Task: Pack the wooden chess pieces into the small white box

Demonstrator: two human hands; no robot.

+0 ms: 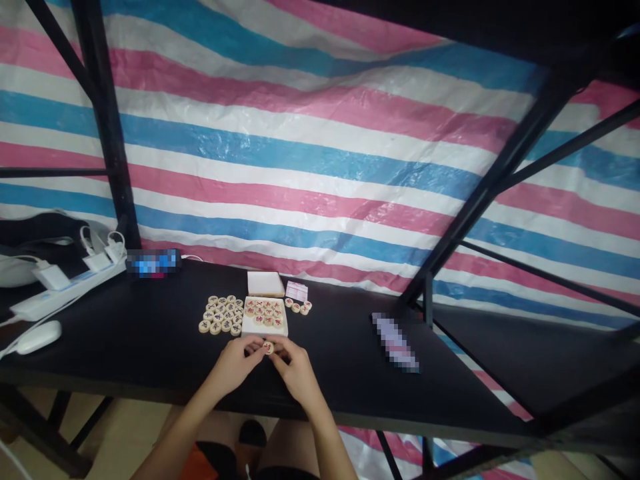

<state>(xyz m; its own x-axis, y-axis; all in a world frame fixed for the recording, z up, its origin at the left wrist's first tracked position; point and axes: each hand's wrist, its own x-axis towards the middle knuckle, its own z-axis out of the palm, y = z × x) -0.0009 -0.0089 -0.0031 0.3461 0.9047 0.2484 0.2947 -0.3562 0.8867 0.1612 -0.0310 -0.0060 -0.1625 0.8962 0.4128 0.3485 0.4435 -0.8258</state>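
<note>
Between the fingertips of my left hand [241, 363] and my right hand [293, 365] is a round xiangqi piece [269, 347] with a red character facing up. Both hands are closed on its sides, just in front of a white box [265, 330]. Inside that box lie several red-marked pieces [263, 311] in rows. To its left, dark-marked pieces [221, 315] stand in a block on the table. A few loose red-marked pieces [296, 308] lie to the right of the box.
An open box lid [265, 283] and a small pink-and-white paper [297, 291] lie behind the box on the black table [340, 360]. A power strip [70, 288] with chargers is at left, near a blurred phone [153, 263]. A blurred pale object [395, 342] lies at right. Black metal posts frame the table.
</note>
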